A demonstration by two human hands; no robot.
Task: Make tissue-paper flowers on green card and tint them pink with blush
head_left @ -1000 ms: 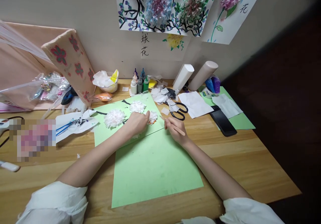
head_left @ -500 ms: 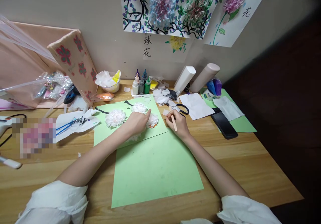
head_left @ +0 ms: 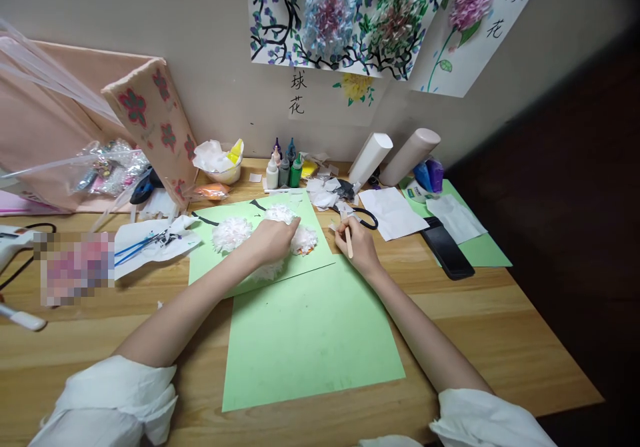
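Note:
My left hand [head_left: 274, 240] rests low over a green sheet [head_left: 314, 200] among white tissue-paper flowers. One finger points right, just above a white flower [head_left: 304, 239] with orange specks at its lower edge. The other fingers are curled under, and anything they hold is hidden. To the left lies another white flower [head_left: 231, 235], with a further white flower [head_left: 281, 213] behind the hand. My right hand [head_left: 359, 247] is closed around a flat wooden stick [head_left: 349, 241], held upright near the sheet's right edge. Black-handled scissors [head_left: 369, 219] lie just behind it.
A second green sheet [head_left: 313, 340] lies in front. Paint bottles [head_left: 284, 170], a bowl of tissue [head_left: 220, 160] and white paper scraps [head_left: 323, 193] stand behind. White paper [head_left: 395, 212] and a black phone [head_left: 449, 250] lie right; a flowered box [head_left: 150, 120] stands left.
The view has shifted slightly. Both hands stay in nearly the same places, the left over the flowers and the right still gripping the wooden stick.

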